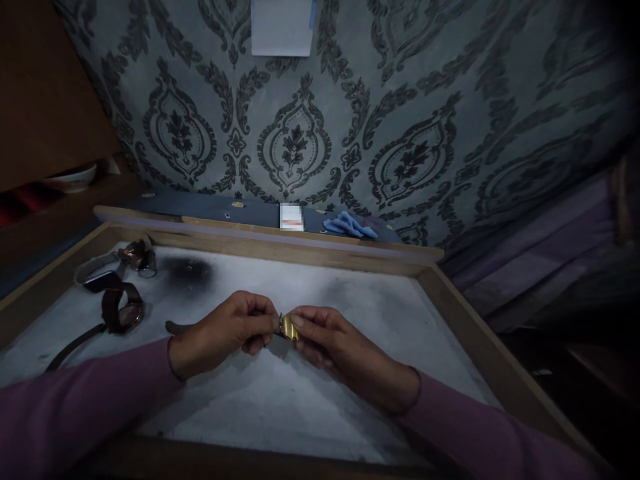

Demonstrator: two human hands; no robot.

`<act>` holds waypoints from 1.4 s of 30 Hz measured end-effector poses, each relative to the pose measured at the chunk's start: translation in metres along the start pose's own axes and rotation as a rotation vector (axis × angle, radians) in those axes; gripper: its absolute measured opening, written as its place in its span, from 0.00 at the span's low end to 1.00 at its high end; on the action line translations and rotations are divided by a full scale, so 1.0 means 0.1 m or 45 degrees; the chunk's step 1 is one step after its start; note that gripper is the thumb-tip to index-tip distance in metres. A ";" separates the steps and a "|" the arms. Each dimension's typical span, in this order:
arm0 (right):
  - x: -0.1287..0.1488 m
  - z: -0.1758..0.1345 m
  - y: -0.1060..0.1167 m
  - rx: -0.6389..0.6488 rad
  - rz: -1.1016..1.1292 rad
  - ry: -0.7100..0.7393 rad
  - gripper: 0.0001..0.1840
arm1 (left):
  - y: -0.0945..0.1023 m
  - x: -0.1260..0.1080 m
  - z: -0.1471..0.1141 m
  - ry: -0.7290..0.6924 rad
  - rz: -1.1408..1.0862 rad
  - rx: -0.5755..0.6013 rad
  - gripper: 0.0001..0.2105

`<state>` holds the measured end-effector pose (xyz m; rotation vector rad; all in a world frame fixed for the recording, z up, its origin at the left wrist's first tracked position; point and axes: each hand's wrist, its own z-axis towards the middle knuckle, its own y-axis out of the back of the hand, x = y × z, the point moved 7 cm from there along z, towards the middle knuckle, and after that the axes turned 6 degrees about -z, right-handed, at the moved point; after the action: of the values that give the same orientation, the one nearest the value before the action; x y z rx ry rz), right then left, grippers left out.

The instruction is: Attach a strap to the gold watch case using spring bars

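Observation:
A gold-coloured watch case [289, 328] is held up over the middle of the white tray surface, its shiny metal face turned toward me. My right hand [333, 337] grips it from the right, thumb on top and fingers underneath. From the other side, my left hand [235, 327] pinches at the case's left edge, where a small dark strap end shows. A dark strap tip [177, 327] pokes out behind my left hand; whether it joins the watch is hidden. Both hands are closed, with the fingertips almost meeting at the case.
Several watches lie at the left, including a brown-strapped watch [121, 310] and a dark-faced one [103, 281]. A wooden rim [270, 241] surrounds the white surface. Behind it are a small white box [291, 217] and a blue cloth [350, 225], before a patterned wall.

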<state>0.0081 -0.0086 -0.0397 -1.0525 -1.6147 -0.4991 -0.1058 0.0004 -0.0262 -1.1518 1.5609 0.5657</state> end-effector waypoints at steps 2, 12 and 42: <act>0.00 0.00 0.00 0.007 0.000 0.011 0.19 | 0.00 0.01 0.00 0.003 -0.008 0.013 0.07; 0.00 0.02 0.00 -0.001 -0.010 0.015 0.19 | 0.00 0.02 0.01 0.022 -0.043 0.010 0.07; -0.05 0.02 0.00 0.017 0.094 -0.080 0.16 | 0.01 0.05 0.01 0.058 -0.110 0.030 0.06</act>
<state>0.0068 -0.0086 -0.0453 -1.1234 -1.6256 -0.4088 -0.1057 -0.0002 -0.0310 -1.2154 1.5451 0.4656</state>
